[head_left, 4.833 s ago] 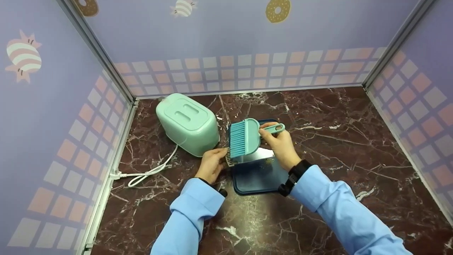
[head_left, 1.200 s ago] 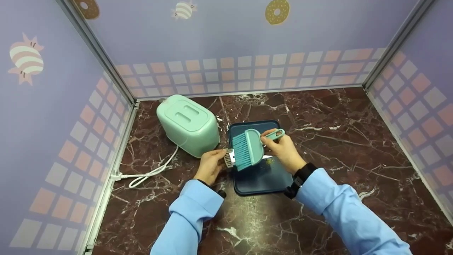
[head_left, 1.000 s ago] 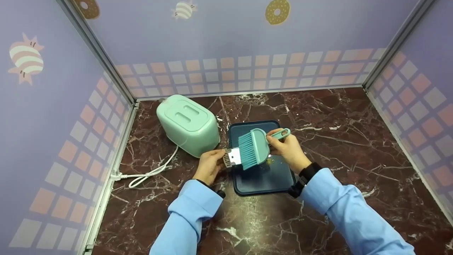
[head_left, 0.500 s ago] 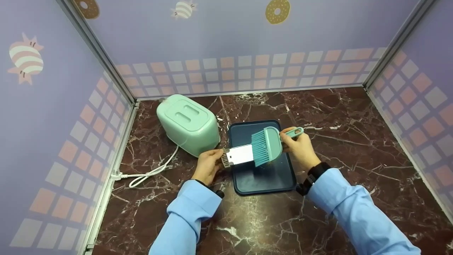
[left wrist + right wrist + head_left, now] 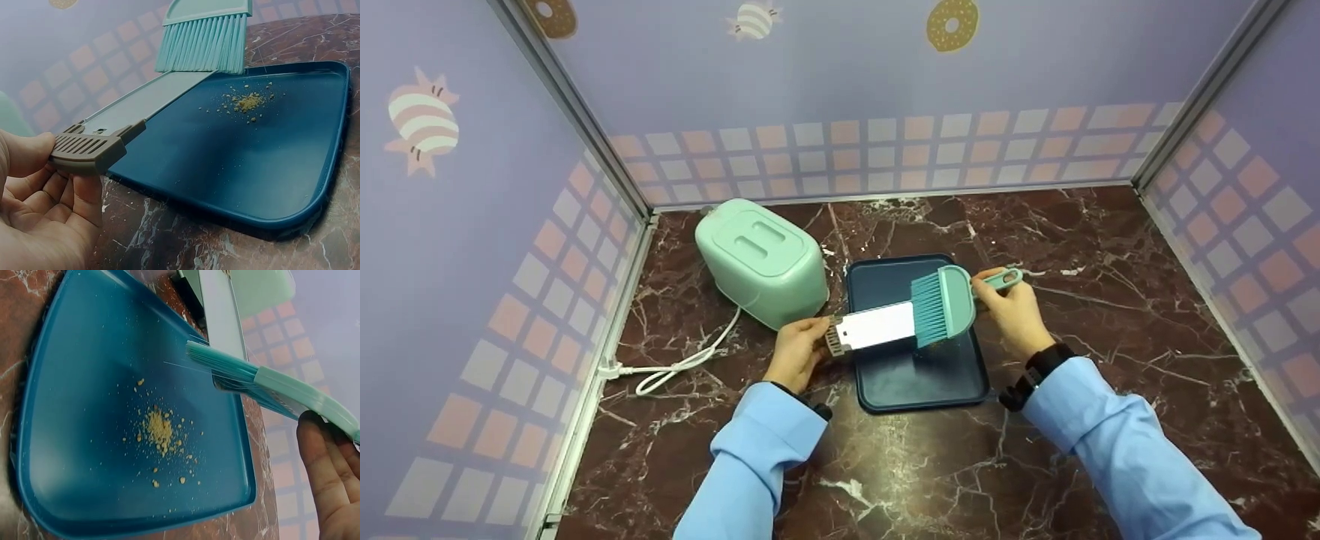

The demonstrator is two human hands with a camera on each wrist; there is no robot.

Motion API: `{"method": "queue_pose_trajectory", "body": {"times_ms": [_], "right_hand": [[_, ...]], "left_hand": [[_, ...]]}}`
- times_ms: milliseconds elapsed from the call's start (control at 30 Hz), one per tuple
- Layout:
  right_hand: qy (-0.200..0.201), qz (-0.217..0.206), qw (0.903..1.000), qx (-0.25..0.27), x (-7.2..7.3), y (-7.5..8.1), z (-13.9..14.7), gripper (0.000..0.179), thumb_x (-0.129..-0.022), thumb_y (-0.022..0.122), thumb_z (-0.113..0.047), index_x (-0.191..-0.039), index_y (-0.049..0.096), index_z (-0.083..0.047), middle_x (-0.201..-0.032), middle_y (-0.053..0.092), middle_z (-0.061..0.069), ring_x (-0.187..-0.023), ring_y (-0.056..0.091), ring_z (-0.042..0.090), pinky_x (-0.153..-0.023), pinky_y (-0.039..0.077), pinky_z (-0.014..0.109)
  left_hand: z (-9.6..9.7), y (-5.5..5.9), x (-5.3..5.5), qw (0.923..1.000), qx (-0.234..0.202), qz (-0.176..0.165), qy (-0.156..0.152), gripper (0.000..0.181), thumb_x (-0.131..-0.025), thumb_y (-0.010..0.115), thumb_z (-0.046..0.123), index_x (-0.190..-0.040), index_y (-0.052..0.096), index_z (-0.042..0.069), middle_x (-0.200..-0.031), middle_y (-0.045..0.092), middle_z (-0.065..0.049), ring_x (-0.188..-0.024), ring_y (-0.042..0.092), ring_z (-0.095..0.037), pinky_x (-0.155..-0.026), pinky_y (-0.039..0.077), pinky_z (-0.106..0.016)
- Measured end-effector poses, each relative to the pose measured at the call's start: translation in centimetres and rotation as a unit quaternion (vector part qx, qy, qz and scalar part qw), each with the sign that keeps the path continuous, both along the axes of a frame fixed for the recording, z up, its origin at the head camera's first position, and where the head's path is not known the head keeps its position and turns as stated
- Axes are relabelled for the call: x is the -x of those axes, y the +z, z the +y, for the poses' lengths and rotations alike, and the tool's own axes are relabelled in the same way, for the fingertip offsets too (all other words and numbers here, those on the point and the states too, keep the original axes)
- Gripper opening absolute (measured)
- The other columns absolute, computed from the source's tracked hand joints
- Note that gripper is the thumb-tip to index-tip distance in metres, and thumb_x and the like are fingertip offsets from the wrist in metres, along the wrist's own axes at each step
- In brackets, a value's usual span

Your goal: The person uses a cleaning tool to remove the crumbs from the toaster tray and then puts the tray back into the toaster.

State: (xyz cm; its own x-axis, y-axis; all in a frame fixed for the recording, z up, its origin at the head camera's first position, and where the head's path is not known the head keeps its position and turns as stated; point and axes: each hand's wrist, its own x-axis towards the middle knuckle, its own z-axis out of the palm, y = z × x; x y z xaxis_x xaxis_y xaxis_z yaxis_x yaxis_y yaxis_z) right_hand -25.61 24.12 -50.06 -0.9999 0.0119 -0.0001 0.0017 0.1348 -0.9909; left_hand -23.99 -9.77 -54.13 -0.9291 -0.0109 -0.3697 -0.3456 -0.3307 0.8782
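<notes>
My left hand (image 5: pixel 797 352) pinches the brown slotted handle (image 5: pixel 87 149) of a flat metal crumb tray (image 5: pixel 877 328), thumb on top and fingers beneath. The crumb tray reaches out over a dark blue tray (image 5: pixel 919 384). By its handle, my right hand (image 5: pixel 1018 319) holds a mint-green brush (image 5: pixel 958 300). Its teal bristles (image 5: pixel 199 48) lie at the crumb tray's far right end, over the blue tray. A small heap of yellowish crumbs (image 5: pixel 159 429) is scattered on the blue tray, as both wrist views show.
A mint-green toaster (image 5: pixel 765 262) stands behind my left hand, two shallow grooves on its upper face. Its white cord (image 5: pixel 682 366) loops to a plug at the left wall. Small bits are strewn on the dark marbled counter (image 5: pixel 1080 337). Patterned walls enclose the left, back and right.
The brush has swept rightward along the crumb tray, from beside the left hand to the far end, baring the plate's white surface. The left hand has stayed nearly in place.
</notes>
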Motion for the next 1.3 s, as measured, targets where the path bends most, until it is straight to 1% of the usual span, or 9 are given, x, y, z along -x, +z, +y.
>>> {"method": "queue_pose_trajectory", "body": {"times_ms": [167,233,467,667,867,967,1067,1167,1300], "right_hand": [[-0.013,0.006,0.9992,-0.036,0.1,-0.2,0.7,0.038,-0.105,0.061,-0.031,-0.123,0.061,0.003,-0.099,0.068,0.014,-0.077,0.069,0.012,-0.068,0.06,0.03],[-0.017,0.007,0.999,-0.042,0.1,-0.2,0.9,0.038,-0.105,0.061,-0.032,-0.122,0.061,0.002,-0.099,0.069,0.013,-0.077,0.069,0.011,-0.067,0.06,0.028],[-0.017,-0.001,0.9998,0.008,0.1,0.0,0.8,0.038,-0.104,0.063,-0.029,-0.122,0.061,0.004,-0.093,0.068,0.01,-0.075,0.067,0.012,-0.067,0.06,0.029],[-0.018,-0.011,0.9997,0.014,0.0,0.2,0.9,0.038,-0.104,0.063,-0.029,-0.123,0.059,0.004,-0.093,0.068,0.009,-0.074,0.068,0.012,-0.068,0.061,0.03],[-0.023,-0.023,0.9983,0.048,0.1,0.3,1.2,0.04,-0.105,0.061,-0.024,-0.127,0.056,0.009,-0.096,0.069,0.013,-0.076,0.07,0.015,-0.069,0.062,0.031],[-0.036,-0.026,0.9964,0.073,0.1,0.5,1.3,0.041,-0.105,0.061,-0.022,-0.129,0.055,0.01,-0.098,0.069,0.015,-0.077,0.072,0.017,-0.071,0.062,0.032],[-0.064,-0.026,0.9926,0.1,-0.1,0.9,1.1,0.04,-0.103,0.065,-0.024,-0.128,0.056,0.007,-0.096,0.07,0.014,-0.076,0.073,0.017,-0.07,0.063,0.033],[-0.091,-0.014,0.988,0.124,-0.2,1.2,0.5,0.04,-0.1,0.069,-0.026,-0.125,0.059,0.003,-0.094,0.07,0.01,-0.075,0.073,0.016,-0.068,0.062,0.031],[-0.101,0.006,0.9844,0.144,-0.4,1.3,-0.6,0.04,-0.097,0.074,-0.028,-0.122,0.061,0.001,-0.091,0.071,0.007,-0.074,0.074,0.014,-0.067,0.062,0.03]], "left_hand": [[-0.2,0.0,-0.1,1.0,0.004,-0.003,0.001,0.033,-0.106,0.055,0.006,-0.13,0.058,-0.016,-0.103,0.067,-0.013,-0.084,0.064,-0.018,-0.073,0.055,-0.031],[-0.2,0.1,-0.1,1.0,0.004,-0.003,0.003,0.032,-0.105,0.055,0.006,-0.129,0.058,-0.016,-0.103,0.067,-0.013,-0.084,0.064,-0.018,-0.072,0.055,-0.03],[-0.3,0.1,-0.1,0.9999,0.008,-0.002,0.01,0.029,-0.105,0.056,0.005,-0.126,0.06,-0.014,-0.104,0.066,-0.012,-0.086,0.064,-0.017,-0.072,0.055,-0.028],[-0.5,0.1,-0.2,0.9998,0.007,-0.003,0.016,0.029,-0.104,0.057,0.006,-0.125,0.062,-0.014,-0.102,0.068,-0.012,-0.084,0.065,-0.017,-0.072,0.054,-0.028],[-0.6,0.2,-0.4,0.9999,0.002,0.003,0.016,0.032,-0.105,0.057,0.006,-0.129,0.06,-0.014,-0.107,0.068,-0.015,-0.087,0.065,-0.018,-0.073,0.055,-0.03],[-0.6,0.1,-0.4,0.9998,0.0,0.005,0.017,0.031,-0.104,0.058,0.006,-0.128,0.061,-0.013,-0.107,0.068,-0.015,-0.087,0.066,-0.019,-0.073,0.056,-0.03],[-0.6,0.1,-0.3,0.9999,-0.003,0.006,0.016,0.029,-0.104,0.059,0.007,-0.124,0.063,-0.014,-0.105,0.068,-0.014,-0.086,0.066,-0.019,-0.073,0.056,-0.03],[-0.5,0.0,-0.3,0.9999,-0.004,0.005,0.016,0.027,-0.104,0.059,0.007,-0.121,0.064,-0.013,-0.103,0.068,-0.013,-0.086,0.066,-0.018,-0.072,0.056,-0.03],[-0.5,-0.1,-0.3,0.9999,-0.001,0.005,0.014,0.029,-0.104,0.058,0.007,-0.124,0.062,-0.014,-0.103,0.067,-0.012,-0.085,0.065,-0.018,-0.072,0.055,-0.029]]}}
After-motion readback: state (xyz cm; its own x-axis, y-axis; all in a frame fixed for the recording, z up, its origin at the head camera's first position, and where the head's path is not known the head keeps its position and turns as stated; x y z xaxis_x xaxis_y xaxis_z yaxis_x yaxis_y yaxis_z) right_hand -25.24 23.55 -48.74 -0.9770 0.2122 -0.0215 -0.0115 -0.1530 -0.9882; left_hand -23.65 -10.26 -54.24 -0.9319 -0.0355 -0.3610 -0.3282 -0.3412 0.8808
